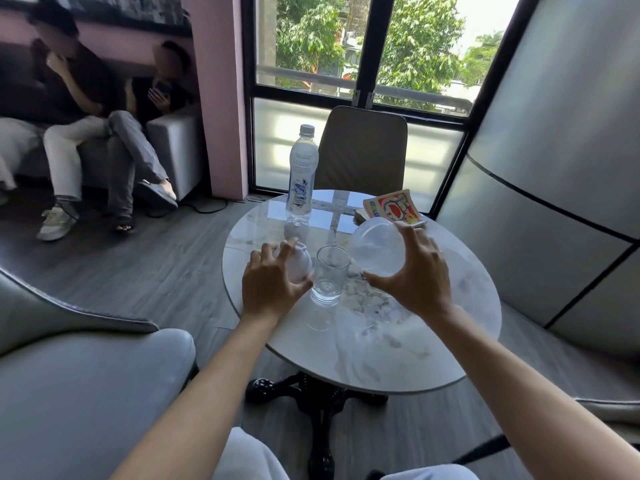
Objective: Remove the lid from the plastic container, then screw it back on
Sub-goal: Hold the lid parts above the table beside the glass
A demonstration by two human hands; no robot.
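Over the round marble table [450, 341], the left hand [270, 285] grips a translucent plastic container [300, 263] at nine o'clock of the empty drinking glass [329, 275]. The right hand [415, 275] holds the clear lid [375, 249], tilted, at two o'clock of the glass. A water bottle [302, 174] stands at twelve o'clock, a colourful book [393, 207] at one o'clock.

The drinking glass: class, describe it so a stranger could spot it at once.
On the round marble table, look between the left hand and right hand. The drinking glass stands there upright, empty and untouched, unlike the cloudy plastic pieces held either side.
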